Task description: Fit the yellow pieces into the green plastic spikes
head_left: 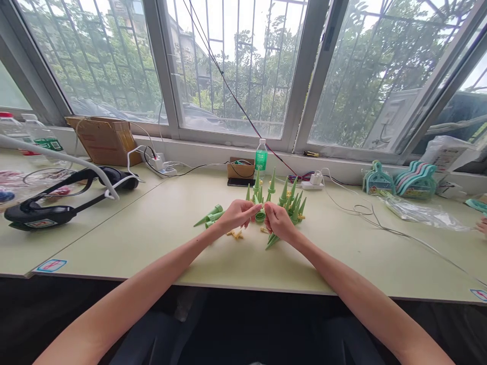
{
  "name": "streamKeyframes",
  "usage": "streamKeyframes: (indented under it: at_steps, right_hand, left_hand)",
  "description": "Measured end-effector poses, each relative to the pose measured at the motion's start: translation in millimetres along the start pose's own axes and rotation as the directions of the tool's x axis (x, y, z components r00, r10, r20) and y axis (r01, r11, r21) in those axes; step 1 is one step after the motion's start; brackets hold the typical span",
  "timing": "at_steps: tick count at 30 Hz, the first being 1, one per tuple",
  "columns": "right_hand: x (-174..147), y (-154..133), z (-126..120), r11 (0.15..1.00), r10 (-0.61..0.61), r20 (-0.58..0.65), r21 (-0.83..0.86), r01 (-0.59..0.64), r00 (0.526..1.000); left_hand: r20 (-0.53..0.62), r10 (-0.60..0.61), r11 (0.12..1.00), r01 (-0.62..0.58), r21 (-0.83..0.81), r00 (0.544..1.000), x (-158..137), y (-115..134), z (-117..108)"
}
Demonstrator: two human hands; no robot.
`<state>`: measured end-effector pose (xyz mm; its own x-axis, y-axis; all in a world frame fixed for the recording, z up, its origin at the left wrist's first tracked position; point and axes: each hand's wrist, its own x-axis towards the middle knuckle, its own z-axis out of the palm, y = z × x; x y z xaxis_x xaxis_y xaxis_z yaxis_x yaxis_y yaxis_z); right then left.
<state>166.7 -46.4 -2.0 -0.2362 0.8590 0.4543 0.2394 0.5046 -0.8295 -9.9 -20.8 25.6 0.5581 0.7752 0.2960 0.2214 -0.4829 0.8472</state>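
Note:
Above the middle of the table, my left hand (pixel 239 214) is closed in a pinch, thumb and forefinger pointing right. My right hand (pixel 280 221) is closed too, its fingertips close to the left ones. Whatever sits between the fingers is too small or hidden to name. Behind and beside the hands stand several green pointed plastic cones (pixel 284 192), some with small yellow pieces at them. Two or so more green cones (pixel 208 218) lie on their sides left of my left hand. Small yellow plastic pieces (pixel 238 235) rest on the table just below the hands.
On the table (pixel 152 238), a black headset (pixel 41 208) lies at left near a cardboard box (pixel 104 141). A small open box (pixel 241 166), a phone (pixel 240 182) and a green bottle (pixel 261 156) stand behind the cones. Teal hangers (pixel 416 180) and cables (pixel 380 225) are at right, near another person's hand (pixel 482 225).

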Motion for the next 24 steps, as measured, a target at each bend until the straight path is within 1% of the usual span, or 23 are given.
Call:
streamKeyframes:
  at_steps: [5,12,18,24]
  right_hand:
    - [0.1,0.8,0.0,1.000,0.014,0.001,0.027,-0.014,1.000]
    - [0.8,2.8,0.5,0.999,0.012,-0.002,0.031,-0.012,1.000]
    - [0.7,1.9,0.0,1.000,0.002,-0.007,0.022,-0.002,1.000]
    - [1.5,2.5,-0.4,0.998,0.010,-0.003,0.062,-0.010,1.000]
  left_hand:
    - [-0.010,0.022,1.000,-0.022,0.020,1.000,-1.1,1.2,1.1]
    - [-0.038,0.087,0.995,-0.085,0.045,0.996,-2.0,0.6,2.0]
    - [-0.050,0.117,0.988,-0.111,0.105,0.992,-2.7,-2.4,1.4]
    - [-0.066,0.130,0.978,-0.117,0.174,0.989,-3.2,-1.4,1.1]
